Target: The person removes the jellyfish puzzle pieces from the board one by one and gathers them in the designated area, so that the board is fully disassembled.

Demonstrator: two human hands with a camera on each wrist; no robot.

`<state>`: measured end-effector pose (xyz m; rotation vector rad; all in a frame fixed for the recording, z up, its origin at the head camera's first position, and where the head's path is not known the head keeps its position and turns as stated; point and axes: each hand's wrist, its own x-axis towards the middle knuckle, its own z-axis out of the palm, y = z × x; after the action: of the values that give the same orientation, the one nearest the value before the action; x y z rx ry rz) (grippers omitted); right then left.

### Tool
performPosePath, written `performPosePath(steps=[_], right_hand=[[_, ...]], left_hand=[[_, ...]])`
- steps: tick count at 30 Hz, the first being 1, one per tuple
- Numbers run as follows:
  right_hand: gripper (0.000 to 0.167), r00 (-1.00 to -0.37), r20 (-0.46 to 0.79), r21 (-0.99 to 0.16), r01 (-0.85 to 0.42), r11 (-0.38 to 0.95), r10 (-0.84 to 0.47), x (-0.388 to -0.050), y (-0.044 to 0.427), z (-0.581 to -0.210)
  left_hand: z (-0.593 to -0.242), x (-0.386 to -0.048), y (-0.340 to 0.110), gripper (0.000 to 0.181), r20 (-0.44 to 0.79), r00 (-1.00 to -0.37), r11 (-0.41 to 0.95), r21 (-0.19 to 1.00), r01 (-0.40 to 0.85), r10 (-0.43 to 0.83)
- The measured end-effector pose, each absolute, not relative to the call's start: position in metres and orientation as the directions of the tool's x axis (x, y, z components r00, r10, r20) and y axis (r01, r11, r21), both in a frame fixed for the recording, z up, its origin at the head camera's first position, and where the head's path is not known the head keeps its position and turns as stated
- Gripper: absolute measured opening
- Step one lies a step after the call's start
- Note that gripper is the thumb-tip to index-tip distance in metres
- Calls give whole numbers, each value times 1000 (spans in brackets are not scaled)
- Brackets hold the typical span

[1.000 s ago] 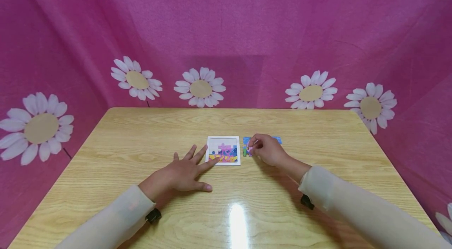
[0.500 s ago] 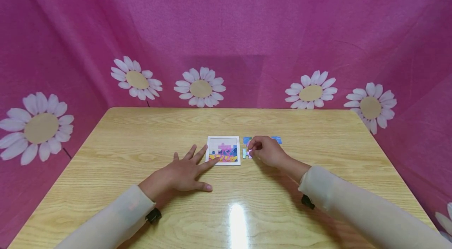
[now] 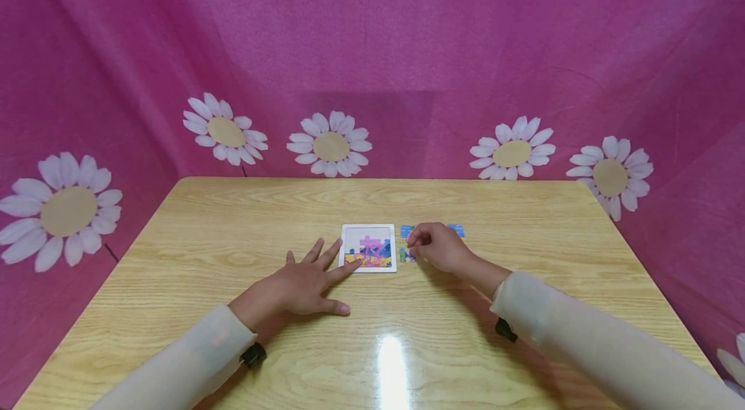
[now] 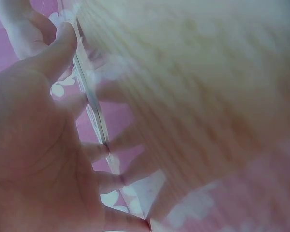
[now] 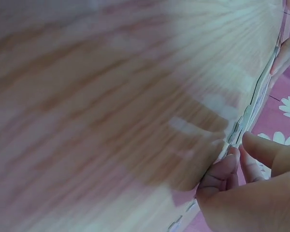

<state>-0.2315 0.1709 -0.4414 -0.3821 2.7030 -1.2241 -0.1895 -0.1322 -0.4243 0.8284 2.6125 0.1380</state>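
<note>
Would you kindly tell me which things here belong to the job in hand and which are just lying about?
Part of the job:
- frame, partly filled
- loose pieces
- left hand, at the frame
- right hand, at the pieces

Only surroundings:
- table, just supporting
- flowered curtain

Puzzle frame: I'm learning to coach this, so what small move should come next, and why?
The right hand should probably carry the nearby greenish piece into the white frame: the piece is just outside, while the frame's top strip is unfilled.
</note>
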Motion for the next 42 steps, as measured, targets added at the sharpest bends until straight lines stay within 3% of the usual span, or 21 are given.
performPosePath(steps=[10,23,42], right_hand=[[6,-942,26,-760,-237,606,-336,-236,153,-438],[19,-944,-16,-761,-203,616,-331,-238,108,-437],[23,-934,-24,-655,-254,712,-355,-240,94,-435]], left_hand=[[-426,-190,-131,87,-349,-745,822,217,526,568],[-427,-192,-131,86,-365,-747,831,211,515,555],[-420,-190,-126,84,-343,-750,825,227,518,566]])
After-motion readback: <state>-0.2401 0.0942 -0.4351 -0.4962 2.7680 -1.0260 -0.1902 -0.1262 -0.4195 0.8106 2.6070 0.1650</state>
